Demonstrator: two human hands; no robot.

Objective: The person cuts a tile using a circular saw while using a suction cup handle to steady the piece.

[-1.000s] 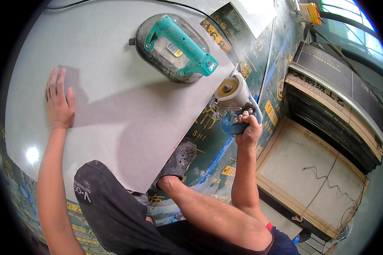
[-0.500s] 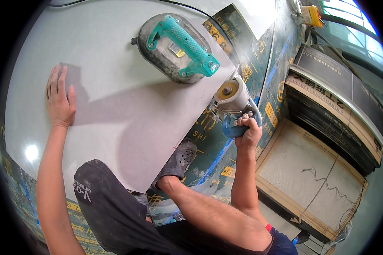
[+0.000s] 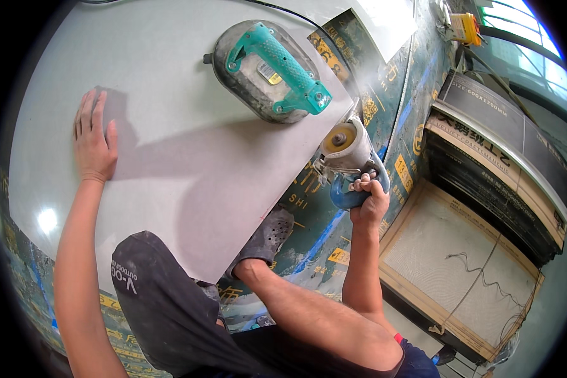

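Note:
A large pale grey tile slab (image 3: 151, 208) lies in front of me. My left hand (image 3: 96, 140) rests flat on its left part, fingers stretched out and holding nothing. At the slab's right edge, my right hand (image 3: 370, 195) is wrapped round the blue handle of a handheld tile saw (image 3: 349, 151). The saw's round hub and yellowish disc face me, and its front meets the slab edge near the far right corner. Pale dust hangs just beyond it. A suction lifter (image 3: 269, 70) with a teal handle sits on the slab between my hands, touched by neither.
Printed dark green sheeting (image 3: 321, 233) covers the floor beneath the slab. Boxed tiles (image 3: 498, 157) are stacked at the right, beside a cardboard-edged panel (image 3: 453, 264) with string on it. A black cable (image 3: 290, 14) crosses the far side. My shoe (image 3: 272, 233) is close to the slab edge.
The whole view has shifted slightly. Against the slab, my left hand and the lifter stay in place, and the saw shows no clear movement along the edge.

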